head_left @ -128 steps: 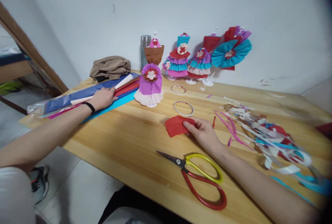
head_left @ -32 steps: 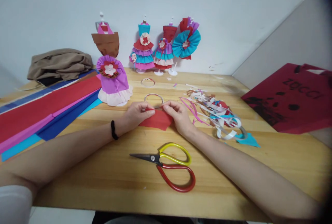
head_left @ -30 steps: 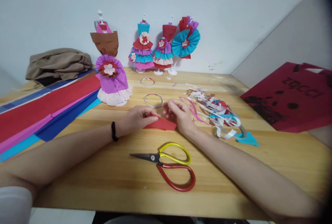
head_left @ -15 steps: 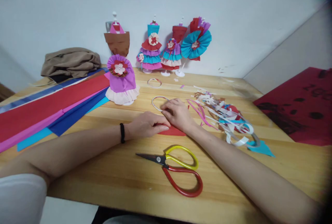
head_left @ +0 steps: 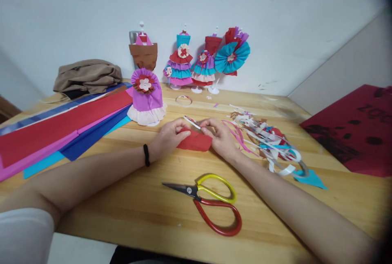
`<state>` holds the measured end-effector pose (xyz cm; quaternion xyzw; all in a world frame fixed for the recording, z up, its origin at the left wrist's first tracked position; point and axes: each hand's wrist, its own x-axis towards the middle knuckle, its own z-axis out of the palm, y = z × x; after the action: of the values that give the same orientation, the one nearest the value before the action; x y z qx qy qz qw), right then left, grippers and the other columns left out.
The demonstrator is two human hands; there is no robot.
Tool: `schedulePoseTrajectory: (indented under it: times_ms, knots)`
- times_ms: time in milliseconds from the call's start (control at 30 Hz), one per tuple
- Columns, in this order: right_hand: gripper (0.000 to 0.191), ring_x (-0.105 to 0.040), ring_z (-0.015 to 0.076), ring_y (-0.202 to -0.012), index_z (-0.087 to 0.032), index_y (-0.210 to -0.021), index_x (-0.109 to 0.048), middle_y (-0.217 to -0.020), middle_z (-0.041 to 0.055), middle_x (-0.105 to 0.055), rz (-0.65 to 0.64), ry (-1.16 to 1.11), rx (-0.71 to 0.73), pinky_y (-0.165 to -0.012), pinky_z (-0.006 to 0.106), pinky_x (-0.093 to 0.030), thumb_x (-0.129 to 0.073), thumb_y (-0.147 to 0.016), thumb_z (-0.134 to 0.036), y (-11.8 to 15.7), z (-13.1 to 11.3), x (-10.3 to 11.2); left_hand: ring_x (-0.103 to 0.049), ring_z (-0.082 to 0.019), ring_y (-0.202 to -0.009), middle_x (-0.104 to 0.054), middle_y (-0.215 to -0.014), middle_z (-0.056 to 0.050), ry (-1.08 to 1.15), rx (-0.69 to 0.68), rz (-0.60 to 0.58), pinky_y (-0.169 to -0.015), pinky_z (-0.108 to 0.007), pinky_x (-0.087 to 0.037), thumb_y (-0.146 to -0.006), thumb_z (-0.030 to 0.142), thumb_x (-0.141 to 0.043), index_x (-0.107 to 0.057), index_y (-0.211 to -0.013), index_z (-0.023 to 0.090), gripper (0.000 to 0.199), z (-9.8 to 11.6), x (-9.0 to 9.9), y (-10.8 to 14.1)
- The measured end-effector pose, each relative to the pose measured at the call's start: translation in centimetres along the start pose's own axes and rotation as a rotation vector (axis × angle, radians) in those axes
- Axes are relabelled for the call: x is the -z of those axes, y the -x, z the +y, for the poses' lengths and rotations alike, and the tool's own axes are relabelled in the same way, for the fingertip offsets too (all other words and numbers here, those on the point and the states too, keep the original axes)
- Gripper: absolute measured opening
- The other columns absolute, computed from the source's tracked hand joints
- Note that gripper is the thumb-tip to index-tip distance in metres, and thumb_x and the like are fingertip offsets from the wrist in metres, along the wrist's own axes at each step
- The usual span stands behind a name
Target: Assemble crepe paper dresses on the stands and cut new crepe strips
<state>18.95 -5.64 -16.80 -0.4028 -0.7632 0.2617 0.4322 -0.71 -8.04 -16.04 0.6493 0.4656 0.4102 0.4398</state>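
Both hands hold a piece of red crepe paper just above the wooden table. My left hand pinches its left end between thumb and fingers. At the right end, my right hand is closed with its fingertips on the paper's upper edge. Behind the paper a thin white ring shows partly between the hands; whether fingers touch it I cannot tell. Scissors with one yellow and one red handle lie nearer to me, their points to the left.
Crepe paper sheets lie at the left beside a brown cloth. A purple paper dress on a stand and several others stand along the wall. Paper scraps are heaped at the right. Another ring lies farther back.
My hands have moved apart, the left one leftward, so more of the red paper shows between them. The paper is now raised toward me, and the view has shifted slightly.
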Motion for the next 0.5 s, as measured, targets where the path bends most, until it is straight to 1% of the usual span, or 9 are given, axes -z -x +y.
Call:
schedulePoseTrajectory:
  times_ms: [100, 233, 300, 400, 500]
  knots:
    - [0.011, -0.062, 0.0221, -0.089, -0.023, -0.082, -0.06, -0.089, 0.0053, -0.068, -0.011, -0.029, -0.005, -0.086, 0.038, -0.046, -0.057, -0.084, -0.033, 0.07, 0.02, -0.13, -0.047, -0.009, -0.055, -0.053, -0.061, 0.005, 0.079, 0.015, 0.025, -0.055, -0.02, -0.035, -0.075, 0.022, -0.062, -0.054, -0.075, 0.017, 0.01, -0.45, -0.13, -0.39]
    - [0.013, -0.062, 0.0218, -0.089, -0.022, -0.081, -0.061, -0.088, 0.0051, -0.067, -0.019, -0.019, 0.013, -0.084, 0.037, -0.046, -0.057, -0.084, -0.034, 0.06, 0.19, -0.21, -0.05, -0.009, -0.06, -0.057, -0.066, 0.002, 0.146, -0.024, 0.005, -0.058, -0.021, -0.038, -0.072, 0.027, -0.065, -0.056, -0.073, 0.016, 0.014, -0.43, -0.17, -0.37]
    - [0.013, -0.061, 0.0214, -0.085, -0.023, -0.079, -0.061, -0.085, 0.0046, -0.067, -0.016, 0.002, 0.016, -0.081, 0.036, -0.046, -0.057, -0.084, -0.034, 0.04, 0.37, -0.25, -0.05, -0.01, -0.061, -0.057, -0.067, 0.002, 0.144, -0.025, -0.019, -0.058, -0.021, -0.038, -0.073, 0.029, -0.065, -0.057, -0.074, 0.016, 0.015, -0.29, -0.15, -0.21]
    - [0.013, -0.06, 0.0212, -0.081, -0.023, -0.078, -0.062, -0.08, 0.0046, -0.066, -0.011, 0.056, 0.016, -0.076, 0.035, -0.045, -0.056, -0.084, -0.033, 0.02, 0.58, -0.33, -0.047, -0.009, -0.058, -0.054, -0.064, 0.003, 0.102, -0.027, -0.049, -0.055, -0.021, -0.035, -0.077, 0.03, -0.062, -0.059, -0.075, 0.015, 0.016, -0.17, -0.13, 0.02]
    - [0.013, -0.06, 0.0225, -0.081, -0.023, -0.081, -0.065, -0.08, 0.0053, -0.067, -0.023, 0.084, 0.027, -0.075, 0.037, -0.045, -0.056, -0.084, -0.032, 0.03, 0.56, -0.39, -0.046, -0.009, -0.06, -0.053, -0.065, 0.003, 0.049, -0.087, -0.047, -0.057, -0.021, -0.035, -0.08, 0.028, -0.061, -0.06, -0.074, 0.014, 0.014, -0.2, -0.15, 0.13]
